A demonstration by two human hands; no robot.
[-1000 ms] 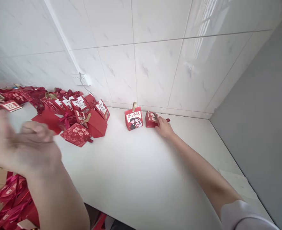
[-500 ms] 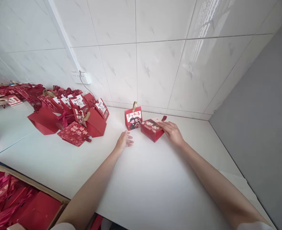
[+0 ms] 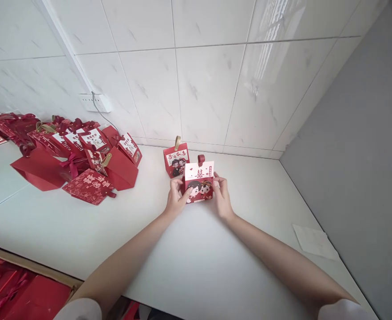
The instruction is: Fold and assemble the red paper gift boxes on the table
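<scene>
A red and white gift box (image 3: 199,181) with a cartoon couple printed on it stands upright on the white table, its dark red ribbon loop on top. My left hand (image 3: 176,195) grips its left side, thumb across the front. On the opposite side, my right hand (image 3: 222,195) holds the box with bent fingers. Just behind and to the left stands a second gift box (image 3: 176,161), red with a gold ribbon loop, partly covered by the held one.
Several red boxes and bags (image 3: 92,153) are heaped at the left. A wall socket (image 3: 95,102) with a grey cable is above them. At lower left, a carton (image 3: 32,266) holds red packaging. White paper (image 3: 315,241) lies by the grey panel (image 3: 358,146) at right.
The gift box was lying tilted under my right hand; now it stands upright with its front facing me. My left hand, empty before, has closed on its left side. The view has shifted right.
</scene>
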